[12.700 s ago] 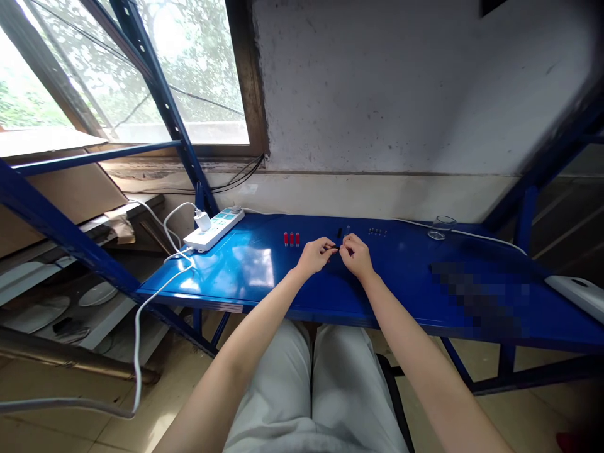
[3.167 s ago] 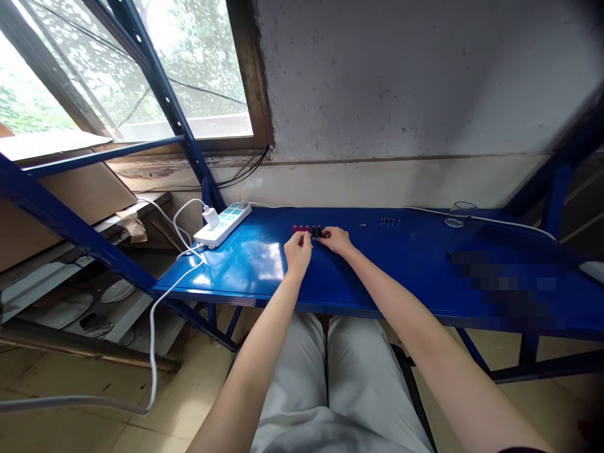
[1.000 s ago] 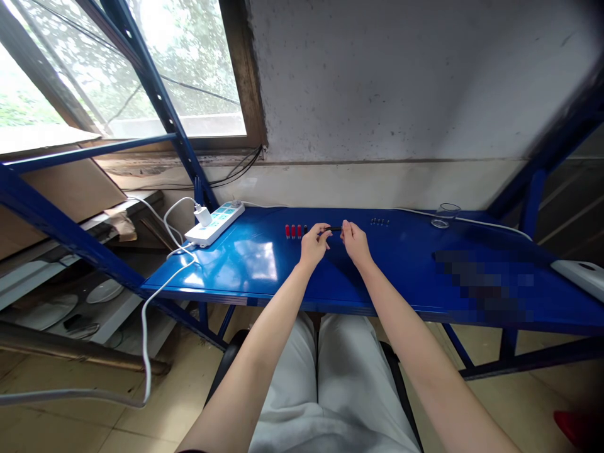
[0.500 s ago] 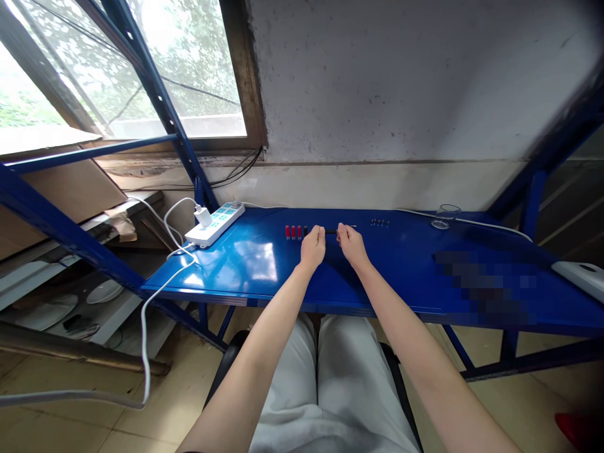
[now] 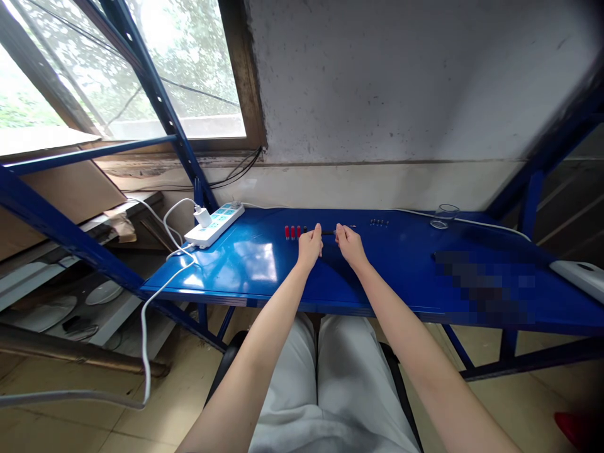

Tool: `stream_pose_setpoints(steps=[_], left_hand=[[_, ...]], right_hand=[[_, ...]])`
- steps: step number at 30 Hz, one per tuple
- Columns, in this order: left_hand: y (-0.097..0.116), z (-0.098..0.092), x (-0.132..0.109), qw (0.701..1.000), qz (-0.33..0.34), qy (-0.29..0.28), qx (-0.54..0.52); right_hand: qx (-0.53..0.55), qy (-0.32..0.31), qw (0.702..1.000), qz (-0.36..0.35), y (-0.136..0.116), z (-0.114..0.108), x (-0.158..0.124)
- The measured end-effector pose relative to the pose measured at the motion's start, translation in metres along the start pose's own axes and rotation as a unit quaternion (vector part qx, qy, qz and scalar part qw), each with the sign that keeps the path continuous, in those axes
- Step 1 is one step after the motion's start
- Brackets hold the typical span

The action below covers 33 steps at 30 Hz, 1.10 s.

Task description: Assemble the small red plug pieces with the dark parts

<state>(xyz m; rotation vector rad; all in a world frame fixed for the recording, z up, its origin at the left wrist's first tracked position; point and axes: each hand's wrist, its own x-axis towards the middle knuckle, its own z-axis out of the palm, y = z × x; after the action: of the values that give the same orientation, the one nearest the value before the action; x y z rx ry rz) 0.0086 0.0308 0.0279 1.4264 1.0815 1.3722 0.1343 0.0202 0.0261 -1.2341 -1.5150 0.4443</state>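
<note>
1. Head view, work surface: blue metal shelf (image 5: 245, 264) set against a white plastered wall, with a window at far left.
2. Left hand (image 5: 310, 246): rests at the middle of the shelf with its fingers curled. The fingertips (image 5: 317, 230) pinch the left end of a slender black piece (image 5: 329, 233).
3. Right hand (image 5: 349, 242): just right of the left hand, fingers bent, pinching the right end of the same piece.
4. Slender black piece: lies level between the two hands, low over the far middle of the shelf. Whether it touches the surface cannot be told.
5. Red pieces (image 5: 291, 231): a short upright row just left of the left hand, with one dark piece (image 5: 304, 229) at the row's right end.
6. Small dark parts (image 5: 379, 222): a row to the right of the right hand, near the wall, too small to identify.
7. White power strip (image 5: 217, 223): far left corner, with teal panels. Its markings are too small to read.
8. White plug (image 5: 203, 217): seated in the strip, and its white cable (image 5: 146, 314) falls to the floor.
9. Clear glass dish (image 5: 443, 216): far right of the shelf, beside a thin white cord (image 5: 491, 226).
10. White device (image 5: 578, 280): right edge, only partly in view.
11. Plates (image 5: 101, 292): on a lower shelf at left.
</note>
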Motion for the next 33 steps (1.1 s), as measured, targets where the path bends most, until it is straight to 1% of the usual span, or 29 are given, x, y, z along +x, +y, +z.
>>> stream_pose_setpoints(steps=[10, 14, 19, 22, 26, 29, 33], left_hand=[[0.003, -0.002, 0.001, 0.995, -0.048, -0.003, -0.091], [0.002, -0.002, 0.002, 0.995, -0.046, 0.0, -0.089], [-0.003, -0.002, 0.005, 0.998, -0.013, 0.023, -0.054], [-0.006, -0.003, 0.006, 0.999, 0.009, 0.037, -0.017], [-0.005, -0.004, 0.004, 0.998, 0.041, 0.039, 0.035], [-0.003, -0.005, 0.002, 0.994, 0.07, 0.04, 0.07], [-0.001, -0.006, 0.001, 0.986, 0.108, 0.077, 0.101]], right_hand=[[-0.04, -0.004, 0.999, -0.015, -0.002, -0.002, -0.001], [-0.017, -0.033, 0.999, -0.016, 0.002, -0.003, 0.002], [0.042, -0.086, 0.995, 0.004, 0.014, -0.005, 0.007], [0.067, -0.119, 0.991, 0.017, 0.015, -0.007, 0.008], [0.045, -0.136, 0.99, 0.019, 0.014, -0.008, 0.006], [0.019, -0.143, 0.989, -0.008, 0.018, -0.006, 0.006], [-0.029, -0.152, 0.987, -0.033, 0.026, -0.006, 0.007]])
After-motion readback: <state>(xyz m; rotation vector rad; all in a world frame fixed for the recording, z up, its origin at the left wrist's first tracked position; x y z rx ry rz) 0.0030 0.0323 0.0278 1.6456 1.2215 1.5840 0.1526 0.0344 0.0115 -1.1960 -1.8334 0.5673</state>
